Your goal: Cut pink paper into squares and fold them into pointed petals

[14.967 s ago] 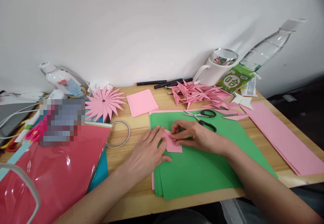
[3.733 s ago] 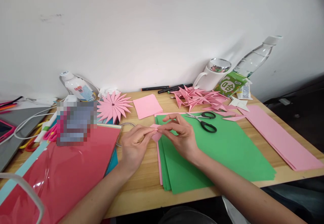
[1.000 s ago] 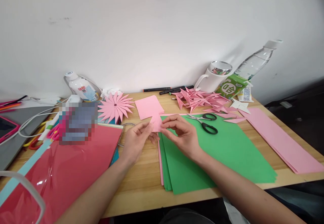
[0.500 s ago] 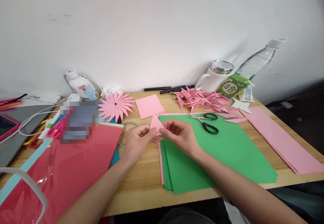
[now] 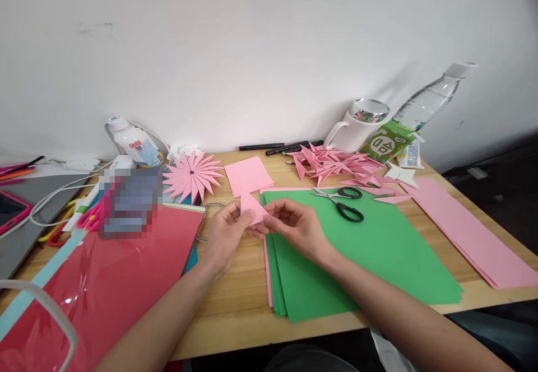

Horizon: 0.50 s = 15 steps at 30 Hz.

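Observation:
A small folded piece of pink paper [image 5: 253, 209] is held above the table between both hands. My left hand [image 5: 229, 232] pinches its lower left part, thumb on top. My right hand [image 5: 296, 226] has thumb and fingers closed on its right corner, over the edge of the green paper stack [image 5: 361, 260]. Just behind the held piece lies a stack of pink squares [image 5: 249, 175]. To the left of those squares is a pink pointed paper wheel [image 5: 192, 175]. Scissors [image 5: 342, 198] with black handles rest on the green paper.
Folded pink pieces [image 5: 332, 164] are heaped near a white mug [image 5: 357, 128], a green box [image 5: 386, 141] and a tilted bottle [image 5: 432, 100]. Pink strips [image 5: 474, 232] lie at right. A red folder [image 5: 138, 271] and a white bottle [image 5: 137, 142] are at left.
The held pink paper has shifted slightly left and turned, and now shows a wider shape with its tip leaning left. Both hands stay in nearly the same place.

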Motion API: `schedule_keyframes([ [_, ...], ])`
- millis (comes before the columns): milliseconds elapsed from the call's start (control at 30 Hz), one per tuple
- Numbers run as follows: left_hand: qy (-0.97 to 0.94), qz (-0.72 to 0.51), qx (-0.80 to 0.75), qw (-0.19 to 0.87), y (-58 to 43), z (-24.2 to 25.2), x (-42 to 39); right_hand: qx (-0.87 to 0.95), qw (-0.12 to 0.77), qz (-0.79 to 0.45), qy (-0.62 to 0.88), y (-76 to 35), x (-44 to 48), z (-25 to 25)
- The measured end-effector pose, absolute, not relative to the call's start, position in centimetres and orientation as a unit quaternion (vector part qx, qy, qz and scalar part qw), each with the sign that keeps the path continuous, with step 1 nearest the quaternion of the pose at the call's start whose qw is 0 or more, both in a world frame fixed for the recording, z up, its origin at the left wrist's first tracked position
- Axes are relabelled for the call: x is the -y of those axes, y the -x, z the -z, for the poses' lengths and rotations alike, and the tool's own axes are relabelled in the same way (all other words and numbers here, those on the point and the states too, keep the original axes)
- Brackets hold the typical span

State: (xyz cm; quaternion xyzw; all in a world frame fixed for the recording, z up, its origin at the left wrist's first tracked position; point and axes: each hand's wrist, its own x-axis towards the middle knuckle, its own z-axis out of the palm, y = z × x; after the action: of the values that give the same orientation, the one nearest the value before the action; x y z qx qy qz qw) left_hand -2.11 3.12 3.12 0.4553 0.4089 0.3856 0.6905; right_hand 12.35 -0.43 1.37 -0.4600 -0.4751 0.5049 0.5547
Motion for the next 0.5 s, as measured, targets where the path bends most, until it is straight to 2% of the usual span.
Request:
schedule_keyframes([
  [167, -0.452, -0.376, -0.409, 0.698, 2.2, -3.7, -3.4, 0.519, 0.566, -0.437, 0.468, -12.6, 0.4, -1.3],
  [367, -0.401, -0.352, -0.385, 0.753, 2.8, -3.8, -3.7, 0.687, 0.523, -0.196, 0.465, -13.3, 0.5, -1.2],
  [500, -0.389, -0.333, -0.378, 0.771, 3.0, -3.8, -3.9, 0.719, 0.529, -0.12, 0.435, -13.5, 0.5, -1.3],
])
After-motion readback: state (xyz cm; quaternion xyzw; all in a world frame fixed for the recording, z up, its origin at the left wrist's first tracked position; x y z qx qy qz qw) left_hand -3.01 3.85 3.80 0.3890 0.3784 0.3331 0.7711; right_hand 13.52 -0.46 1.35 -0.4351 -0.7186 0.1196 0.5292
